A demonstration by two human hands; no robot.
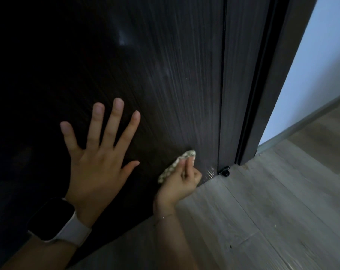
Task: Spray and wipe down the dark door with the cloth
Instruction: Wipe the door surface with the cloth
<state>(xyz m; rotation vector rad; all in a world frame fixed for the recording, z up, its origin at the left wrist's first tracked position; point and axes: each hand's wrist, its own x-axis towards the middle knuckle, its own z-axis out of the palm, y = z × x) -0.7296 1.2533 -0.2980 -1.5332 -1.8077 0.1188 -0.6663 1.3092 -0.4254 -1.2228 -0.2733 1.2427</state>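
Left hand (99,164) is lying flat on the door (145,75), fingers straight and spread wide, palm on the dark wood, grasping nothing. A dark watch (54,219) w/ a pale strap is sitting on that wrist.

Right hand (181,179) is working low down, near the door's bottom edge, fingers curled round the cloth (177,164) and pressing it against the wood. The cloth is pale and speckled, bunched up, poking out above and to the left of the fingers. A thin bracelet (165,217) is showing on the right wrist.

Just right of the cloth, at the very bottom of the door, a wet sheen is catching the light. Further up, pale streaks are running along the grain.

A small black stop (224,171) is sitting at the door's bottom corner, touching the floor (262,211), which is grey wood planks. The frame (262,94) is standing right beside the door's edge, w/ a pale wall (321,65) beyond it. No spray bottle in shot.
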